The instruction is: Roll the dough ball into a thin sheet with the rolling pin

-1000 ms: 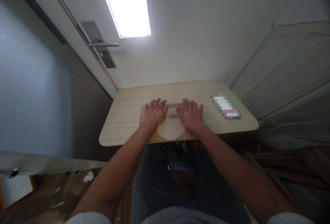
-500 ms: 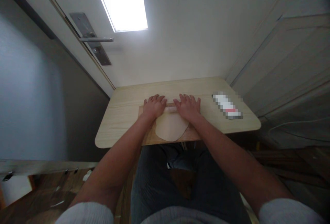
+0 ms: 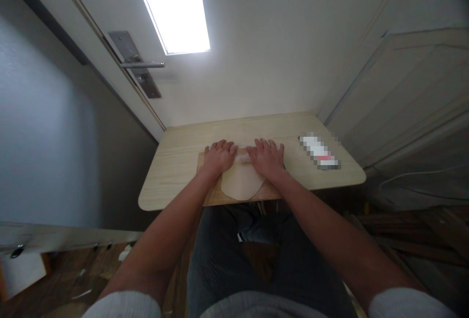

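My left hand [image 3: 220, 156] lies palm down near the far edge of a brown board [image 3: 212, 196], its fingers stretched forward and spread. Beside it, my right hand [image 3: 266, 156] is in the same pose, thumb turned inward. A short pale bar that looks like a rolling pin [image 3: 242, 159] shows in the gap between them, and both palms seem to rest on its ends, which they hide. Under and in front of the hands spreads a thin, pale, rounded sheet [image 3: 242, 183] that looks like rolled dough. Its far part is covered.
The small light wood table [image 3: 170, 176] stands against a white door with a metal handle [image 3: 142, 65] and a bright window [image 3: 176, 10]. A pixelated, phone-like flat object [image 3: 319, 152] lies on the table's right side. My legs [image 3: 216, 264] are below the front edge.
The view has tilted slightly, so door and table sit a little lower. Both hands have shifted very slightly towards me and remain over the pale bar.
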The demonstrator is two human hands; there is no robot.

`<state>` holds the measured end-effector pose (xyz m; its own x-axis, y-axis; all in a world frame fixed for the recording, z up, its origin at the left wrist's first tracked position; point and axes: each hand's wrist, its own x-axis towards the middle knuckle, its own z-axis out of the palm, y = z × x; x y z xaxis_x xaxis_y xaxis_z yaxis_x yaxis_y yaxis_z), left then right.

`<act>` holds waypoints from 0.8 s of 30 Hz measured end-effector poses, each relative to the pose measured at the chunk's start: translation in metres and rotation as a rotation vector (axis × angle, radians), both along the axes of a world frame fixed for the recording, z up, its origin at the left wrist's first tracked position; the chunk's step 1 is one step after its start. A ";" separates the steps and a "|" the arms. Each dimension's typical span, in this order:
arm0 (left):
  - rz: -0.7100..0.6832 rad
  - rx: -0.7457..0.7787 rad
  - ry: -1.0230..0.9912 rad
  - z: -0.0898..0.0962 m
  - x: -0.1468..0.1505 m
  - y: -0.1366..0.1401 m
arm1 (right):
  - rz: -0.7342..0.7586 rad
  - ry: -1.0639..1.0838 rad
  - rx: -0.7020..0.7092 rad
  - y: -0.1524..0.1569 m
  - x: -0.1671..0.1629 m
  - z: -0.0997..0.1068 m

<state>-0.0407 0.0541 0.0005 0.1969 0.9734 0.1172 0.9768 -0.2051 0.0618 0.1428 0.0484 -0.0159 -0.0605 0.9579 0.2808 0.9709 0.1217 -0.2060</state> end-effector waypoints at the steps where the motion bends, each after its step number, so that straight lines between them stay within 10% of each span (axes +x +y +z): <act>1: 0.002 0.005 0.003 0.001 0.001 -0.003 | 0.003 0.001 -0.001 -0.003 0.000 0.000; 24: -0.027 0.071 -0.023 -0.006 0.003 -0.136 | 0.096 -0.044 0.122 -0.155 0.012 -0.012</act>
